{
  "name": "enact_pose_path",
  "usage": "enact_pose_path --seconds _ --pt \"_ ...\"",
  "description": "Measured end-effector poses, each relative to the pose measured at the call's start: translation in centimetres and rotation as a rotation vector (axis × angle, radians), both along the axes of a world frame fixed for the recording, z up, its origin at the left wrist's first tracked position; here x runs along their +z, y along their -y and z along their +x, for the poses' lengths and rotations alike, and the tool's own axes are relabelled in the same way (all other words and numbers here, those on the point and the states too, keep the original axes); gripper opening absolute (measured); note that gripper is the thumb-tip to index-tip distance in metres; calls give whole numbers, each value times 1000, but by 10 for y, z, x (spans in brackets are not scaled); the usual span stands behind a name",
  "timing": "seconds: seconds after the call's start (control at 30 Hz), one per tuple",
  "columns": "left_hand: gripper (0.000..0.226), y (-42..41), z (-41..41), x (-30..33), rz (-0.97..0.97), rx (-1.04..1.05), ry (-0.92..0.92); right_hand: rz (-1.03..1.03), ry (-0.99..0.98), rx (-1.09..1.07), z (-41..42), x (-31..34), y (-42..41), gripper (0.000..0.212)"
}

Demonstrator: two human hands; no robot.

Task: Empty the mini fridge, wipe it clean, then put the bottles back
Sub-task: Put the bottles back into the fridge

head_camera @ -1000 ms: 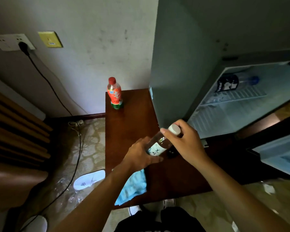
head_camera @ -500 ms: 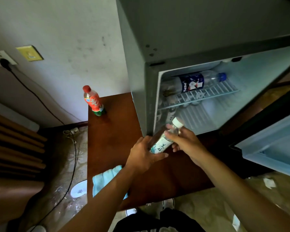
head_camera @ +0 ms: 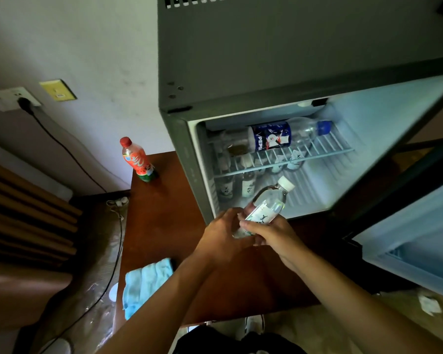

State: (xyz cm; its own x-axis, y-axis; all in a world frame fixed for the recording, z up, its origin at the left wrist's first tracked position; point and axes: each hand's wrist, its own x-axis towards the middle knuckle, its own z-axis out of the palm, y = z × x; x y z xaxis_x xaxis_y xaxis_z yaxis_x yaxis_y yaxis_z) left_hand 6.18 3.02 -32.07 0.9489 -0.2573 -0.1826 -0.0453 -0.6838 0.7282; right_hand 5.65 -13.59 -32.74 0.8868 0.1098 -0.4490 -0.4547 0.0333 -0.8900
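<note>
Nearest us, a fluffy blue cloth [head_camera: 145, 282] lay on the smooth brown table [head_camera: 159, 226]. Our left hand [head_camera: 221, 237] and right hand [head_camera: 271, 232] each kept a grip round a clear plastic water bottle [head_camera: 266, 205], its long axis tilted, white cap aimed up-right into the open fridge [head_camera: 279, 72]. Small bottles [head_camera: 248, 185] stood below the wire shelf [head_camera: 317, 152], where a Pepsi bottle [head_camera: 279, 135] lay on its side. Farther left, an orange bottle [head_camera: 137, 159] stood on the table.

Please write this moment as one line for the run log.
hands: left hand and right hand both hold water bottle | place: before open mini fridge | outside: orange bottle, blue cloth
</note>
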Motion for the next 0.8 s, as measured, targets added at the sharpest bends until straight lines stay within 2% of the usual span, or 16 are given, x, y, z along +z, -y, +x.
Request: enact_pose_path --seconds 0.13,0.27,0.4,0.47,0.57,0.7,0.8 --pt "44 -2 4 0 38 73 33 -9 8 11 15 -13 17 37" --pt "31 -22 -2 -1 159 323 44 -60 -21 -66 23 -26 26 37" --pt "56 -39 3 5 260 531 51 -186 11 -130 37 -36 37 32" --pt "67 -39 7 11 284 561 53 -227 15 -175 44 -43 40 29" --pt "72 -37 12 18 288 566 93 -225 4 -223 52 -53 44 32" --pt "57 -35 23 25 332 566 173 -329 38 -201 65 -64 51 44" --pt "56 -34 30 26 430 565 209 -442 74 -179 69 -70 56 50"
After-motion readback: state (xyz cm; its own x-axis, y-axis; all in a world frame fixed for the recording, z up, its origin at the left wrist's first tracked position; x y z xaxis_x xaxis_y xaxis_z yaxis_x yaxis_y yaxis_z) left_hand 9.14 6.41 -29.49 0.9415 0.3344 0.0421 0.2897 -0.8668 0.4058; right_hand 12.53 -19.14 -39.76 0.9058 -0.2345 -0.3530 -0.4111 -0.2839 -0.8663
